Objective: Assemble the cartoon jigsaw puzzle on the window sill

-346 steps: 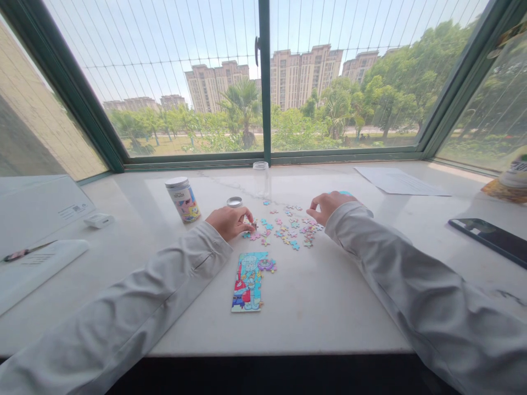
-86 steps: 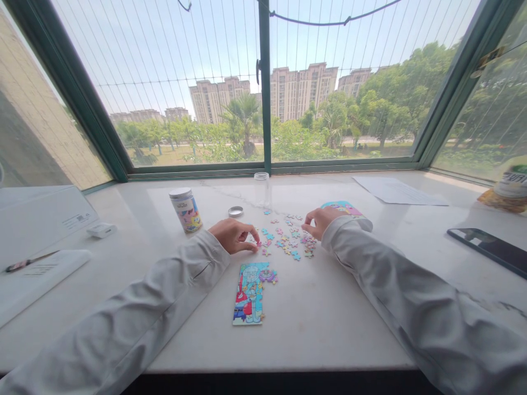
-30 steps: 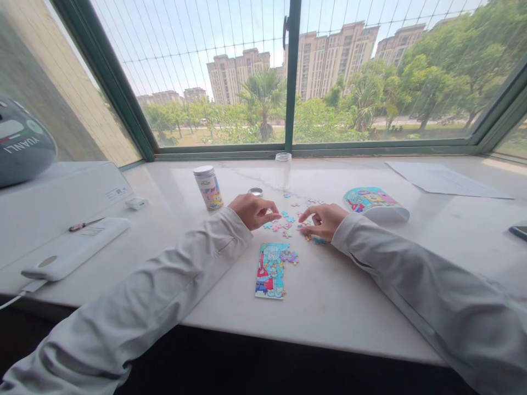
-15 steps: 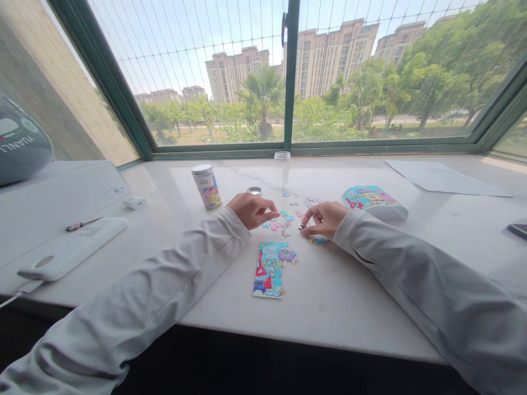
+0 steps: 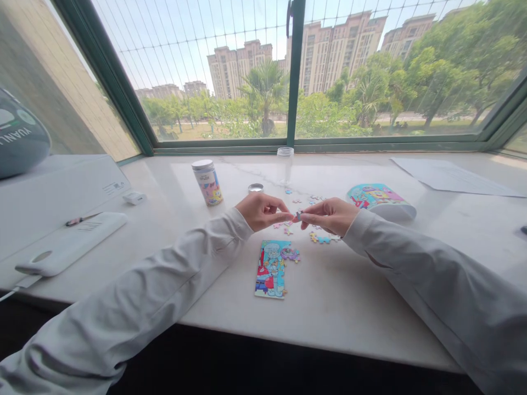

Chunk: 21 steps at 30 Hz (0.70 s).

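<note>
My right hand (image 5: 330,214) pinches a small jigsaw piece (image 5: 299,215) between thumb and fingers, raised over the loose pieces. From the other side, my left hand (image 5: 265,212) closes its thumb and fingertips on the same small piece; the fingers hide most of it. Below the hands lies a partly joined jigsaw puzzle (image 5: 272,269), a cartoon picture with an uneven right edge. Loose pink and blue pieces (image 5: 288,231) are scattered under and behind my fingers. A short joined strip of yellow and blue pieces (image 5: 323,240) rests below my right hand.
A printed canister (image 5: 207,184) and a metal lid (image 5: 256,187) stand left of the pieces; a clear jar (image 5: 285,159) is near the window. A curled picture sheet (image 5: 381,196) and white paper (image 5: 448,174) lie right. A white power bank (image 5: 74,241) lies left.
My right hand has lifted its piece from the table toward the middle. My left hand has moved right, and its fingertips now meet the piece. The joined puzzle stays put.
</note>
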Available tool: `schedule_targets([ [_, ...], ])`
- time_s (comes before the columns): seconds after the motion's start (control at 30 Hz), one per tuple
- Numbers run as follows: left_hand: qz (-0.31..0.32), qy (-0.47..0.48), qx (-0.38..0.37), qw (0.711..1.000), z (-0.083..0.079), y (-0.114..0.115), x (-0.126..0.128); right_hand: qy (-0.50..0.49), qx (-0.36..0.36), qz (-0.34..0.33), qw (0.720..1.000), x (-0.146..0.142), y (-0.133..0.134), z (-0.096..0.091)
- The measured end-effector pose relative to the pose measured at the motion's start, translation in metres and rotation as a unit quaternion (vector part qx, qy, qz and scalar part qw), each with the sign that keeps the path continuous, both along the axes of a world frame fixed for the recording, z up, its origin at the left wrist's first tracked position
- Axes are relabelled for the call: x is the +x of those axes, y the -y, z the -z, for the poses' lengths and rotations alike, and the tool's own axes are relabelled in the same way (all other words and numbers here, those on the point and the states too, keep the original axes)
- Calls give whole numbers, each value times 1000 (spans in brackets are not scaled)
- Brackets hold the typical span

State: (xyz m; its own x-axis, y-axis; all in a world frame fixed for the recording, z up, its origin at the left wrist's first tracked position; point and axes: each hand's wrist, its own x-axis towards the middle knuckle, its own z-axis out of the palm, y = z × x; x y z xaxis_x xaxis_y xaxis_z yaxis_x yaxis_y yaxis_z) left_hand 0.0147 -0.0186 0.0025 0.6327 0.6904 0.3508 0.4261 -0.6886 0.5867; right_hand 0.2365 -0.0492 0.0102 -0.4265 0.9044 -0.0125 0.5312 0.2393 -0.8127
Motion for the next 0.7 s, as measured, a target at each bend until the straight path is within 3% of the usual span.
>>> schedule_targets([
  [0.17, -4, 29, -3, 1000, -3, 2, 1, -59, -116, -32, 991, -1, 3, -3],
  [0.43, 1, 50, -66, 997, -4, 4, 3, -60, -134, -45, 988, -5, 12, -10],
  [0.53, -10, 39, -117, 992, -6, 2, 4, -52, -78, -40, 995, -5, 10, -7],
  [0.7, -17, 3, -186, 982, -8, -1, 3, -43, 117, 1, 992, -3, 8, -4],
])
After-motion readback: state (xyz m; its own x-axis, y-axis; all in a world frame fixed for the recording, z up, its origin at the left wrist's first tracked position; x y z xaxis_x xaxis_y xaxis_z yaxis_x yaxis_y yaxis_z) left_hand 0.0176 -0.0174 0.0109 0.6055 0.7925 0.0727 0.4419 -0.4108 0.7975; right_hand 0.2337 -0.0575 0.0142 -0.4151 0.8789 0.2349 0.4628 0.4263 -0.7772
